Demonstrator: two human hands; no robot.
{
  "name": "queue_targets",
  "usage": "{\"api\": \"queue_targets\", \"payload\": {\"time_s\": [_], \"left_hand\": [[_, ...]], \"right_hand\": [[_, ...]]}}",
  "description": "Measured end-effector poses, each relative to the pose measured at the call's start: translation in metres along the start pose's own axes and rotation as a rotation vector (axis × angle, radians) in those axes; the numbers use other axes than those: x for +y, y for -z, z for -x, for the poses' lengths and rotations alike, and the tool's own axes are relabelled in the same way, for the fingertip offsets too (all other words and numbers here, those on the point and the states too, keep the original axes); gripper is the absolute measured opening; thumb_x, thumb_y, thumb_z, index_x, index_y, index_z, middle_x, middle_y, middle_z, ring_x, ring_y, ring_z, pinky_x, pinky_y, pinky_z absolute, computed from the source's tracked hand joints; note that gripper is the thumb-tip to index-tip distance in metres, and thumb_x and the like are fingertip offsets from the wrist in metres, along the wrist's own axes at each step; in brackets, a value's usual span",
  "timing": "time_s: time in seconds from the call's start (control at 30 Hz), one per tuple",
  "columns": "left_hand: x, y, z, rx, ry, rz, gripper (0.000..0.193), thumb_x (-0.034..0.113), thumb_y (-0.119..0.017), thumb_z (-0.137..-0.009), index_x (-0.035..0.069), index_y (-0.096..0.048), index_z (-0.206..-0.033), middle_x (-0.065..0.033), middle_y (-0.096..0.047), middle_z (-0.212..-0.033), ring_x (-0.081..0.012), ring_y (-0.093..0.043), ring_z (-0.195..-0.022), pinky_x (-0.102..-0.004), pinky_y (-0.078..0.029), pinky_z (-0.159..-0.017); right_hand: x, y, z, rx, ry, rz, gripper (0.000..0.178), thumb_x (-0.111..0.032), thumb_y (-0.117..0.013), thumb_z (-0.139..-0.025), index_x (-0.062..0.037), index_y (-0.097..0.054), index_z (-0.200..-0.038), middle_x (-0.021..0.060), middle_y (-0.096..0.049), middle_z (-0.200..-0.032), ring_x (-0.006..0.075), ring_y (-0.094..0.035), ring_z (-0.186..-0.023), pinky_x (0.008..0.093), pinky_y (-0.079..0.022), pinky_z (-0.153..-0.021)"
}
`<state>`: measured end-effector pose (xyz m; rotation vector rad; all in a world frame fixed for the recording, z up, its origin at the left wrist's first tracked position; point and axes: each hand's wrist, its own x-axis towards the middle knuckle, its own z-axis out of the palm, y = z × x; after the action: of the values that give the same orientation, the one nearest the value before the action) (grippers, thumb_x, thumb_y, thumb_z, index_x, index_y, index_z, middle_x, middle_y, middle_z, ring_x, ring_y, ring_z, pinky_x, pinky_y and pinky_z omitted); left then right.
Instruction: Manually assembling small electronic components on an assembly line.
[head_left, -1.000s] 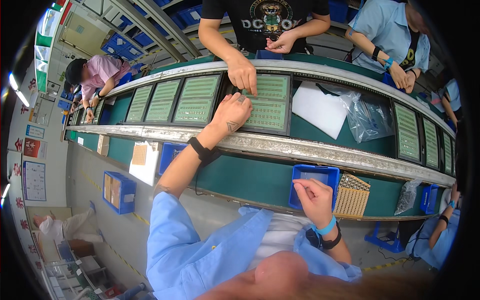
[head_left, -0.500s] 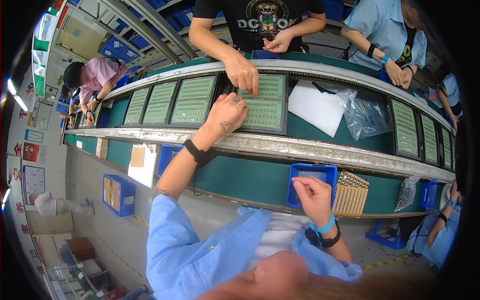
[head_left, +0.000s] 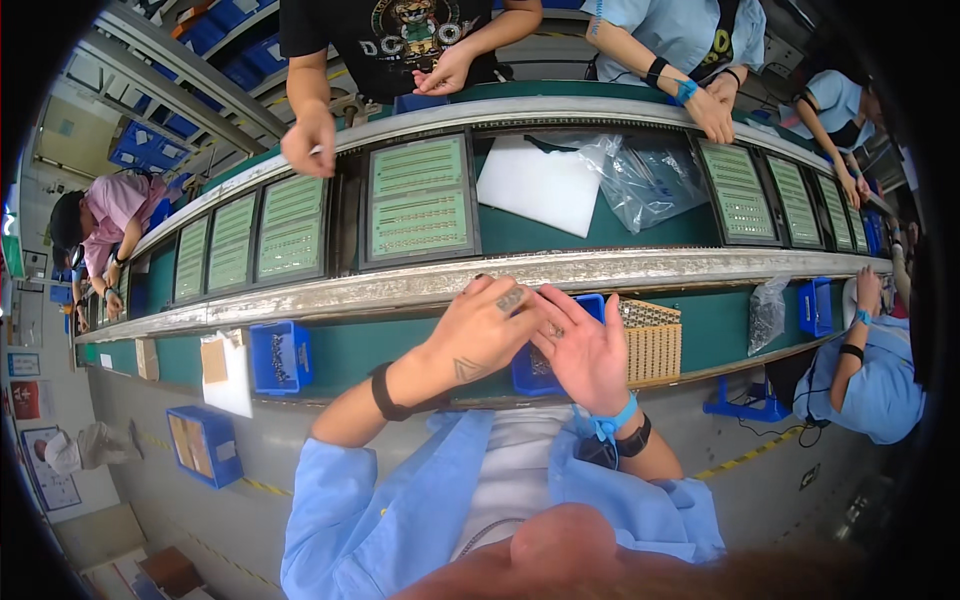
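My left hand point(head_left: 488, 328) is bent over my right palm, its fingers curled together at the fingers of the other hand. Whatever they pinch is too small or hidden to make out. My right hand point(head_left: 588, 352) is turned palm up with its fingers stretched out; a tiny speck shows near the finger bases, too small to name. Both hands are above a blue bin point(head_left: 527, 378), which they partly cover. Beyond them, a framed green circuit panel point(head_left: 420, 212) with rows of small parts lies on the conveyor line.
Metal rails point(head_left: 380, 278) edge the line. Tan perforated boards point(head_left: 655, 350) lie right of the bin. Another blue bin point(head_left: 280, 358) with small parts is at left. A white foam sheet point(head_left: 540, 185) and clear plastic bag point(head_left: 650, 185) lie between panels. A co-worker's hand point(head_left: 310, 145) is opposite.
My left hand has come back from the green panel to meet my right hand, whose closed fingers have opened palm up. The co-worker's hand has lifted off the panel; the view has shifted.
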<state>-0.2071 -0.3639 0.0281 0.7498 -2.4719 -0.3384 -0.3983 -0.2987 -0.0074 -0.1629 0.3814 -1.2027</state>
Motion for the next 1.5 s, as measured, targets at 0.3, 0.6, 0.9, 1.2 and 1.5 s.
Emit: {"api": "queue_targets", "payload": {"time_s": [0.3,0.6,0.9,1.2,1.5], "left_hand": [[0.004,-0.009,-0.012,-0.152,0.056,0.151,0.012,0.011,-0.072,-0.085,0.01,-0.068,-0.096,-0.0047,-0.064,-0.095,-0.0281,-0.06,-0.089,-0.0426,-0.048,-0.08],[0.01,-0.001,-0.006,0.142,0.076,0.285,0.017,-0.001,-0.077,-0.078,0.004,-0.068,-0.091,-0.0099,-0.062,-0.084,-0.0306,-0.06,-0.083,-0.0405,-0.046,-0.077],[0.017,0.008,-0.001,0.165,-0.018,0.106,0.021,-0.002,-0.079,-0.074,0.004,-0.071,-0.092,-0.0083,-0.061,-0.086,-0.0282,-0.06,-0.083,-0.0396,-0.046,-0.075],[-0.003,0.037,0.02,0.08,-0.025,-0.122,0.025,0.0,-0.078,-0.072,0.007,-0.062,-0.09,-0.0078,-0.063,-0.088,-0.0298,-0.063,-0.088,-0.0429,-0.048,-0.079],[-0.129,0.099,0.05,0.161,0.263,-0.234,0.012,0.003,-0.073,-0.083,0.004,-0.062,-0.087,-0.0102,-0.062,-0.086,-0.0334,-0.061,-0.085,-0.0423,-0.05,-0.075]], "right_hand": [[0.007,0.01,0.004,0.07,0.065,0.21,0.074,-0.056,-0.031,-0.11,0.0027,-0.036,-0.155,0.021,-0.048,-0.153,0.0276,-0.051,-0.135,0.0424,-0.036,-0.118],[0.014,0.014,0.001,0.106,0.027,0.387,0.021,-0.016,-0.056,-0.108,-0.001,-0.064,-0.12,0.0018,-0.063,-0.092,0.0081,-0.055,-0.073,0.0237,-0.047,-0.066],[0.012,0.019,0.001,0.073,-0.011,0.424,0.012,-0.016,-0.061,-0.106,-0.0051,-0.065,-0.108,-0.0062,-0.051,-0.074,0.0019,-0.038,-0.059,0.0211,-0.027,-0.049],[0.009,-0.005,0.003,0.061,0.06,0.961,0.015,-0.015,-0.062,-0.104,-0.0048,-0.068,-0.113,-0.0014,-0.066,-0.091,0.0049,-0.058,-0.08,0.0234,-0.048,-0.068],[-0.018,0.004,0.009,-0.084,0.07,1.589,0.013,0.005,-0.055,-0.092,0.0013,-0.066,-0.097,0.0132,-0.069,-0.093,0.0256,-0.067,-0.085,0.0358,-0.054,-0.077]]}}
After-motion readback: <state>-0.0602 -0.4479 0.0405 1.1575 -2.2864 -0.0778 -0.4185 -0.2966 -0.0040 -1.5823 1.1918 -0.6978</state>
